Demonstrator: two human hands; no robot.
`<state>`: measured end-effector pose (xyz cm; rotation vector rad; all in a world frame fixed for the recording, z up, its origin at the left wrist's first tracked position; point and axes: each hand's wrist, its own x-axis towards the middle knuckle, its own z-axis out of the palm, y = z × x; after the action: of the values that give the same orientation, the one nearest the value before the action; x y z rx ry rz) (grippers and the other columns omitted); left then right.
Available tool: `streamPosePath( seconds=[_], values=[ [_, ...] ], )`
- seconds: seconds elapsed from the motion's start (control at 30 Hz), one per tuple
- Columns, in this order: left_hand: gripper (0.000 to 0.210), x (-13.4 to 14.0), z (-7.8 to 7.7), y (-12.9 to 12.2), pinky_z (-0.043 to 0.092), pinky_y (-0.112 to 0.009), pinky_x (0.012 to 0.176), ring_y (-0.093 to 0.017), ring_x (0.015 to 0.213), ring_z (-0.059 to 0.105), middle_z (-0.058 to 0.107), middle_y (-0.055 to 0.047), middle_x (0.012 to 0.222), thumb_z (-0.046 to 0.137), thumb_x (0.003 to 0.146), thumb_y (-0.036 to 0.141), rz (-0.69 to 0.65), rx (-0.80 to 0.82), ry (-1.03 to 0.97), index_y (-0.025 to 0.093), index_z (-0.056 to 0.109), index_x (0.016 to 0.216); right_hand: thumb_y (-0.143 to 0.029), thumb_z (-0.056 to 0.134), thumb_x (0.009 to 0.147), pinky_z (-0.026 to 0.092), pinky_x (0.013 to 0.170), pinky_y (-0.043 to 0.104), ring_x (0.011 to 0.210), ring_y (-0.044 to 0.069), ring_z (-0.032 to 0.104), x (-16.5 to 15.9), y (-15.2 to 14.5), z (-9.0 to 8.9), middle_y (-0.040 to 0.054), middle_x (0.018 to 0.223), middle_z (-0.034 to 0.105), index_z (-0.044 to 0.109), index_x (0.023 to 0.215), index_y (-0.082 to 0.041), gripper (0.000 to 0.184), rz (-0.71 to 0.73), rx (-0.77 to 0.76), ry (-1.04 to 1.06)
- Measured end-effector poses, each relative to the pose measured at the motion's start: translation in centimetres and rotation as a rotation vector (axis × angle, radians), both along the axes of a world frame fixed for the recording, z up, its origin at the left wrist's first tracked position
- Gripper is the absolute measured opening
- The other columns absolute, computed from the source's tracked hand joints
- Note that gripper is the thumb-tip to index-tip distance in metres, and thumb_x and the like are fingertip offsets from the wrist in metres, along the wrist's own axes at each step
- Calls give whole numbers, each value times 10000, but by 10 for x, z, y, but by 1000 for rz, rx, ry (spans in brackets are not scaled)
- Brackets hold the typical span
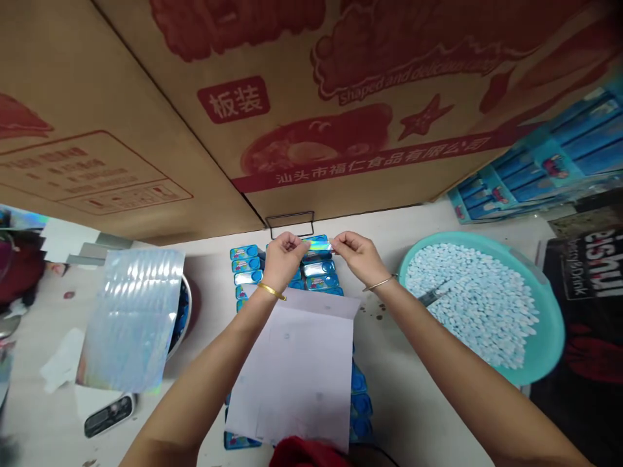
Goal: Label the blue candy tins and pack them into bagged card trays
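Observation:
Between my hands a small shiny rainbow-tinted strip (pixel 320 246), like a sticker, is stretched level. My left hand (pixel 283 263) is closed, thumb and forefinger pinching the strip's left end; my right hand (pixel 361 261) pinches its right end. Right beneath them stand rows of small blue printed cases (pixel 323 281), some with silvery tops. A white sheet of paper (pixel 296 363), creased near its far edge, covers the middle of the rows. More blue cases (pixel 361 405) show past its right side. Whether the strip touches a case, I cannot tell.
Large cardboard cartons (pixel 204 194) wall off the back, a black wire stand (pixel 292 224) before them. At right sits a turquoise basin (pixel 552 324) of pale blue pieces with a scoop (pixel 433 295). Shiny sticker sheets (pixel 131 318) lie over a bowl (pixel 187 318) at left, near a white device (pixel 109 415).

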<state>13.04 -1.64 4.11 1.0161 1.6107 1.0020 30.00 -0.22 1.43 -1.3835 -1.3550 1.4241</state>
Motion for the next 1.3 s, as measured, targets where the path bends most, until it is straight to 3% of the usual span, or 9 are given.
streamPosePath(
  seconds=[0.13, 0.27, 0.47, 0.67, 0.9, 1.03, 1.17, 1.3],
  values=[
    [185, 8, -23, 25, 345, -223, 527, -91, 528, 437, 486, 48, 541, 668, 661, 262, -39, -26, 135, 187, 515, 588, -656, 671, 629, 410, 632, 279, 656, 139, 507, 6, 24, -15, 11, 658, 574, 530, 674, -195, 484, -30, -121, 61],
    [139, 11, -38, 34, 410, -261, 639, -126, 606, 503, 538, 35, 586, 640, 698, 259, -74, -73, 372, 195, 549, 616, -663, 728, 539, 382, 576, 276, 572, 116, 467, 8, 36, -27, -1, 596, 554, 531, 648, -187, 527, -19, -226, 58],
    [96, 17, -50, 36, 374, -447, 874, -241, 913, 558, 628, -41, 943, 637, 739, 239, -139, -96, 708, 206, 604, 655, -683, 703, 535, 345, 555, 279, 549, 110, 416, 12, 47, -49, -13, 556, 507, 533, 592, -182, 531, -14, -209, -105],
    [101, 20, -62, 38, 370, -499, 861, -307, 1002, 520, 616, -73, 958, 630, 738, 216, -138, -65, 771, 212, 607, 640, -630, 665, 616, 354, 571, 282, 581, 129, 450, 14, 53, -67, 7, 590, 547, 547, 601, -186, 460, 19, -143, -233],
    [134, 20, -73, 41, 372, -511, 847, -319, 988, 511, 598, -76, 936, 652, 704, 194, -115, -44, 777, 207, 577, 594, -468, 638, 699, 393, 616, 289, 608, 145, 502, 12, 57, -85, 21, 635, 593, 558, 626, -188, 300, 38, -145, -224],
    [132, 18, -75, 40, 368, -510, 864, -326, 1025, 502, 565, -79, 986, 683, 702, 236, -95, -76, 795, 213, 554, 713, -386, 623, 708, 411, 617, 286, 588, 145, 492, 9, 46, -99, -18, 605, 546, 608, 799, -181, 225, -17, -158, -173],
    [354, 15, -76, 38, 361, -517, 875, -336, 1055, 496, 523, -97, 1079, 725, 685, 300, -32, -137, 813, 224, 490, 938, -392, 505, 820, 441, 668, 299, 649, 162, 500, 3, 14, -110, -12, 673, 509, 623, 1112, -173, 384, -118, 23, -144],
    [442, 17, -78, 37, 355, -513, 891, -339, 1092, 492, 502, -96, 1130, 736, 673, 301, -12, -155, 808, 242, 456, 1010, -295, 304, 919, 465, 726, 311, 751, 185, 544, 3, -10, -114, 44, 820, 549, 537, 1336, -187, 490, 59, 171, -239]
  ],
)
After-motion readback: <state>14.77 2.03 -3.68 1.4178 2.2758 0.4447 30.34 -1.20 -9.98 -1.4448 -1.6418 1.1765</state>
